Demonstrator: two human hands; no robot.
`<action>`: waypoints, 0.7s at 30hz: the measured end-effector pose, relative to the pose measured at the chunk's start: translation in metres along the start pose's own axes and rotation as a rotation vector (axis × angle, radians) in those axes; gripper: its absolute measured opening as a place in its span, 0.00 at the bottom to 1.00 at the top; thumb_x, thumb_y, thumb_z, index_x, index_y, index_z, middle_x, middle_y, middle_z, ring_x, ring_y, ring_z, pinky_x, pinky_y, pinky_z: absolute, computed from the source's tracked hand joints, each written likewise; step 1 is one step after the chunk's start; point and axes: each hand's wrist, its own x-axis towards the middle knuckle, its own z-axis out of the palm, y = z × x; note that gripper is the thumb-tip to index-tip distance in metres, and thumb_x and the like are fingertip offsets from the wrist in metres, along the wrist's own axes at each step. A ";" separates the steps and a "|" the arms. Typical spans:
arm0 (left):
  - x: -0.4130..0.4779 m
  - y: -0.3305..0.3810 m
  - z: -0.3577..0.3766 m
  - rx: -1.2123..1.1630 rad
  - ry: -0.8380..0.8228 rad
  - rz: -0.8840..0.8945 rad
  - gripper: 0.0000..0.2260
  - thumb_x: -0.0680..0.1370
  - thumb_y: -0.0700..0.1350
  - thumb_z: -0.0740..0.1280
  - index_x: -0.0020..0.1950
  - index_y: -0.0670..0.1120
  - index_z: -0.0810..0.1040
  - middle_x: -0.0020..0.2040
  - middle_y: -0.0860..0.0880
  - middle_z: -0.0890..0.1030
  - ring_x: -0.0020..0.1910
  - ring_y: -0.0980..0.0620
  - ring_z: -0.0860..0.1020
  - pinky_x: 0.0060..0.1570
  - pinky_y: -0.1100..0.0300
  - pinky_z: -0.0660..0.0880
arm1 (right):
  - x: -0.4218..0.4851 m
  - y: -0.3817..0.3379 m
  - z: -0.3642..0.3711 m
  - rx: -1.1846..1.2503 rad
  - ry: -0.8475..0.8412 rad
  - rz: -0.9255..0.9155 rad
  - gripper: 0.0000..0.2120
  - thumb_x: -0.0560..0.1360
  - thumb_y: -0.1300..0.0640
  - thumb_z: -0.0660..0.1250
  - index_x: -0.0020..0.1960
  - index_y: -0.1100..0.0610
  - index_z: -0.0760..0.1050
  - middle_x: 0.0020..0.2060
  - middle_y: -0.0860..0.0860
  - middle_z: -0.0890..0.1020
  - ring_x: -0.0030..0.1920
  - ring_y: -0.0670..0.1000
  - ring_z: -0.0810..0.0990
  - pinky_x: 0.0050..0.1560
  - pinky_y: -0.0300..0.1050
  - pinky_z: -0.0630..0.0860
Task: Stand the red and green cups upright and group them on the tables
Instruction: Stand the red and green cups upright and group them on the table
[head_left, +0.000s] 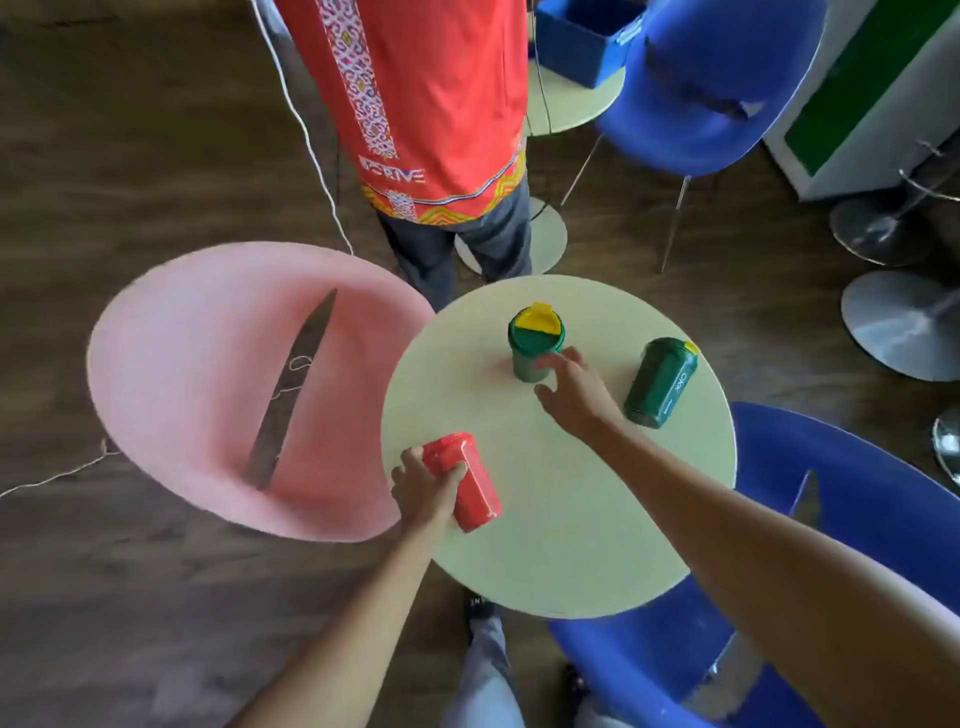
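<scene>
On the round pale table (561, 551) a red cup (475, 486) lies on its side near the left edge, and my left hand (423, 486) is closed around its upper end. A green cup with a yellow lid (535, 338) stands upright near the table's middle. My right hand (571, 387) is beside it with fingers spread, the fingertips at its lower wall; whether they touch is unclear. A second green cup (661, 382) lies on its side at the right of the table, apart from both hands.
A pink chair (208, 379) stands left of the table, a blue chair (857, 545) at the right and another blue chair (711, 88) farther back. A person in a red shirt (421, 104) stands just behind the table. A second table with a blue box (582, 36) is behind.
</scene>
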 end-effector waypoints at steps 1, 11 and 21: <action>0.007 -0.001 0.003 -0.009 -0.008 -0.017 0.30 0.70 0.52 0.76 0.66 0.41 0.71 0.62 0.38 0.77 0.62 0.38 0.75 0.61 0.46 0.74 | 0.011 0.000 0.001 -0.048 0.019 -0.010 0.18 0.74 0.61 0.67 0.64 0.57 0.74 0.64 0.59 0.73 0.62 0.61 0.72 0.61 0.54 0.73; 0.025 -0.006 0.031 -0.118 -0.070 -0.261 0.39 0.69 0.56 0.77 0.69 0.37 0.66 0.64 0.38 0.78 0.61 0.39 0.79 0.55 0.53 0.73 | 0.080 0.021 0.009 -0.249 -0.025 -0.083 0.30 0.69 0.57 0.73 0.69 0.55 0.67 0.77 0.57 0.54 0.74 0.64 0.56 0.69 0.60 0.67; 0.019 -0.001 0.039 -0.193 -0.078 -0.206 0.28 0.66 0.49 0.79 0.62 0.45 0.72 0.56 0.46 0.82 0.49 0.47 0.79 0.49 0.57 0.73 | 0.078 0.034 0.017 -0.155 -0.015 -0.096 0.25 0.72 0.63 0.68 0.67 0.52 0.67 0.78 0.51 0.53 0.72 0.63 0.60 0.64 0.55 0.73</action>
